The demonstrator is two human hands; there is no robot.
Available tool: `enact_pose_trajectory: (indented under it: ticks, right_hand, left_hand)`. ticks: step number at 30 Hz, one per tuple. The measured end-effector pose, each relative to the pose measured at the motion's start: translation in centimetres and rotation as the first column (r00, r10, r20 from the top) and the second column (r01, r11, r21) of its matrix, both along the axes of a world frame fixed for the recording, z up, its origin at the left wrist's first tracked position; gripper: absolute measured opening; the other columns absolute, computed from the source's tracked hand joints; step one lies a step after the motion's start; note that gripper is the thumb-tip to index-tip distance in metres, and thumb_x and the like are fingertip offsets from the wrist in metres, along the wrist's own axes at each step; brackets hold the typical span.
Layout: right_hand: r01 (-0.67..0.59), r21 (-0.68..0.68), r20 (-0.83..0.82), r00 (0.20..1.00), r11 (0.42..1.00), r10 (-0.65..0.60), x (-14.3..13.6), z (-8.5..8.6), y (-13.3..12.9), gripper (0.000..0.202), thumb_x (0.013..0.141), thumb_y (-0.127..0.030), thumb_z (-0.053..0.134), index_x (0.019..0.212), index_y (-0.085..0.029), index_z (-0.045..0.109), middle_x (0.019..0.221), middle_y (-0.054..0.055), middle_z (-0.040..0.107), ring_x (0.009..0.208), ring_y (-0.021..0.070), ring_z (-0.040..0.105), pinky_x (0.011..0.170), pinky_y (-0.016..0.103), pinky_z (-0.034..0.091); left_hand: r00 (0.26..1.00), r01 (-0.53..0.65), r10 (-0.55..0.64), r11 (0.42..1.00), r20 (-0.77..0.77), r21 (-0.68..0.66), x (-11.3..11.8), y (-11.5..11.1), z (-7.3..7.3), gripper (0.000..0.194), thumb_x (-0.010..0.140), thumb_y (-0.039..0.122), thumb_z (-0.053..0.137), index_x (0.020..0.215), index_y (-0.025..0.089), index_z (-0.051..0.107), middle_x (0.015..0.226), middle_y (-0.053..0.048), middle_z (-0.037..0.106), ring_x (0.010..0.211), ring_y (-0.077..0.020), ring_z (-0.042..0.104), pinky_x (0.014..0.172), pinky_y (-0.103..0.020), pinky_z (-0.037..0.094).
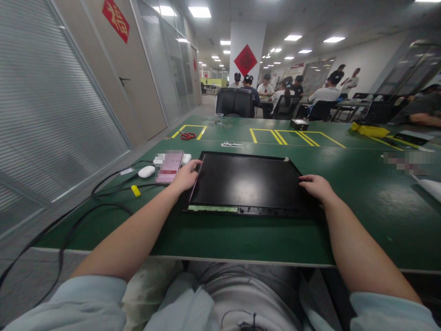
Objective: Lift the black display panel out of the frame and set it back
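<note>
Screen (246, 181) sat mid-frame on the table (237, 241), its long axis running left to right between two hands about equally near: the left hand (189, 174) was clamped on its upper-left edge, the right hand (315, 186) pinched its right edge.

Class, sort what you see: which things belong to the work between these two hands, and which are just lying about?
Seem to belong:
dark panel, left hand and right hand at its sides
green strip along its near edge

Seem just lying about:
phone
red-handled scissors
clear cup
small yellow piece
</note>
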State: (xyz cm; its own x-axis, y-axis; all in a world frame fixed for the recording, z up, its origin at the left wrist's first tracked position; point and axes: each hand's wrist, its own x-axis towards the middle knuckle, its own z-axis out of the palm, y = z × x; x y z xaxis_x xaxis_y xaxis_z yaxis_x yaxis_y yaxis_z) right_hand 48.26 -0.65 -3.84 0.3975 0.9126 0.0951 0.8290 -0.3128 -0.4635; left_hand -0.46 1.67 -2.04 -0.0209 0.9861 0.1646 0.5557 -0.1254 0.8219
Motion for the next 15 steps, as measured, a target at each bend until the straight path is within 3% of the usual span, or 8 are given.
enact_pose_trajectory:
  ticks: [3, 5, 10, 15]
  right_hand:
    - [-0.003, 0.013, 0.006, 1.0, 1.0, 0.003, 0.1, -0.1, 0.1, 0.024, 0.077, -0.027, 0.075, 0.099, -0.026, 0.084, 0.097, 0.008, 0.08, 0.096, 0.0277, 0.074, 0.083, 0.035, 0.058]
    - [-0.004, 0.011, 0.003, 1.0, 1.0, 0.004, 0.2, -0.1, 0.1, 0.024, 0.076, -0.027, 0.075, 0.098, -0.026, 0.084, 0.095, 0.007, 0.08, 0.094, 0.0273, 0.074, 0.081, 0.034, 0.058]
    - [0.003, -0.007, -0.007, 1.0, 1.0, -0.003, 0.0, 0.2, 0.0, 0.027, 0.078, -0.027, 0.075, 0.103, -0.024, 0.084, 0.103, 0.01, 0.08, 0.097, 0.0284, 0.074, 0.082, 0.035, 0.057]
    - [0.007, -0.022, -0.013, 1.0, 1.0, -0.007, -0.1, 0.2, -0.1, 0.029, 0.08, -0.027, 0.074, 0.107, -0.023, 0.084, 0.109, 0.01, 0.08, 0.103, 0.0294, 0.074, 0.087, 0.036, 0.057]
  left_hand:
    - [0.975, 0.005, 0.019, 0.995, 0.223, -0.105, 0.7, -0.4, 0.8, 0.064, 0.074, 0.005, 0.051, 0.135, 0.02, 0.062, 0.108, -0.005, 0.081, 0.095, -0.0236, 0.079, 0.086, -0.04, 0.065]
    - [0.956, -0.044, 0.075, 0.992, 0.285, -0.115, 1.0, -0.6, 1.2, 0.062, 0.074, 0.005, 0.052, 0.134, 0.019, 0.062, 0.106, -0.006, 0.08, 0.092, -0.0238, 0.079, 0.087, -0.041, 0.065]
    - [0.921, -0.122, 0.162, 0.984, 0.355, -0.131, 1.2, -0.3, 1.2, 0.052, 0.075, 0.005, 0.058, 0.124, 0.019, 0.067, 0.106, -0.006, 0.08, 0.095, -0.0261, 0.079, 0.088, -0.043, 0.066]
    - [0.92, -0.141, 0.192, 0.975, 0.343, -0.17, 0.9, 0.2, 0.8, 0.052, 0.078, 0.007, 0.059, 0.128, 0.02, 0.067, 0.11, -0.008, 0.081, 0.1, -0.0274, 0.079, 0.084, -0.043, 0.067]
